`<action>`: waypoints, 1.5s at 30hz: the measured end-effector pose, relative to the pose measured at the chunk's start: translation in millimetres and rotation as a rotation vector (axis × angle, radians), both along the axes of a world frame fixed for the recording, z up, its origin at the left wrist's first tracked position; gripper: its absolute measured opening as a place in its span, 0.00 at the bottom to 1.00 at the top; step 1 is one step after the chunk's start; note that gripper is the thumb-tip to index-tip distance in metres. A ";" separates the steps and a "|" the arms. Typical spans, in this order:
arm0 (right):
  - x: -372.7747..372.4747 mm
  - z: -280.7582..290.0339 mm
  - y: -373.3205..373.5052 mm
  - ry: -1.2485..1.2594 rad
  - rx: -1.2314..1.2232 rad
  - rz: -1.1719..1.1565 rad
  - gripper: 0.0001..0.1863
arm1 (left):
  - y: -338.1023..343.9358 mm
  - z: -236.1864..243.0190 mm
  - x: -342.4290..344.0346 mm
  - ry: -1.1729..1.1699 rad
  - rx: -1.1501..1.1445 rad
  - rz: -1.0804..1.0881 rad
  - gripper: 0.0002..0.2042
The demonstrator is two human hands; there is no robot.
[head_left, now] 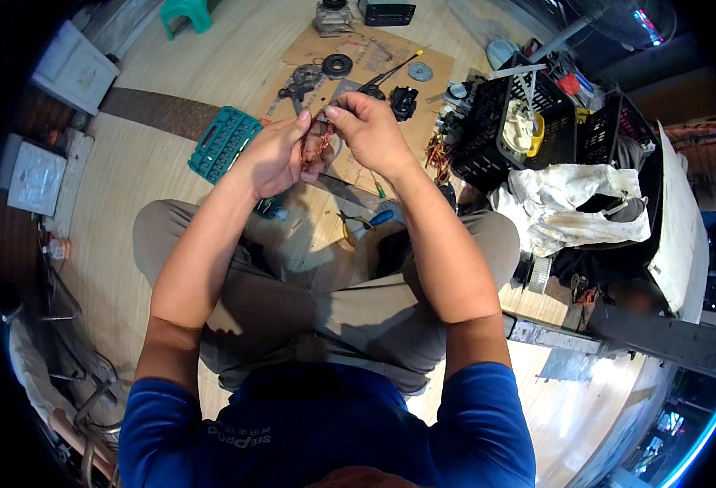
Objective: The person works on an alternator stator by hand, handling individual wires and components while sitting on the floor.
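Out in front of me, above the floor, both hands hold a ring-shaped copper wire coil (317, 145). My left hand (276, 150) is wrapped round its left side, with the thumb near the top. My right hand (367, 132) pinches the coil's upper right edge between thumb and fingers. Part of the coil is hidden behind the fingers. Below the hands, pliers with yellow handles (346, 228) and a screwdriver with a blue handle (382, 218) lie on the floor. A teal socket set case (226, 145) lies open beside my left forearm.
A cardboard sheet (305, 50) ahead bears a black ring (337, 65), a grey disc (420, 71) and a black part (403, 102). Black crates (476, 134) and a white cloth (569, 203) crowd the right. A green stool (185, 15) stands far left.
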State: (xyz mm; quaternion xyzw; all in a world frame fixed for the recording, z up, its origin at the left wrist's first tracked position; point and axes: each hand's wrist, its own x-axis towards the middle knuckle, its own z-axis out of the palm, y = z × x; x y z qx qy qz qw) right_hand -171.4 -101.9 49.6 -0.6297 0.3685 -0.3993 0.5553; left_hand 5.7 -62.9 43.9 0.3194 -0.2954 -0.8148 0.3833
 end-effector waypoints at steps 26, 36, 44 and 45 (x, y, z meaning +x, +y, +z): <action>13.4 -16.5 8.1 -0.494 0.349 0.106 0.09 | 14.7 7.7 -14.6 -0.115 -0.127 0.071 0.16; -1.7 1.6 3.4 -0.307 0.287 0.190 0.10 | 18.3 13.2 -9.5 -0.439 -0.181 0.126 0.17; -11.7 3.4 6.5 -0.373 0.296 0.253 0.09 | 15.0 12.4 -6.2 -0.095 -0.077 -0.145 0.17; -11.4 1.4 6.6 -0.404 0.290 0.242 0.09 | 15.4 13.0 -8.2 -0.138 -0.086 -0.097 0.16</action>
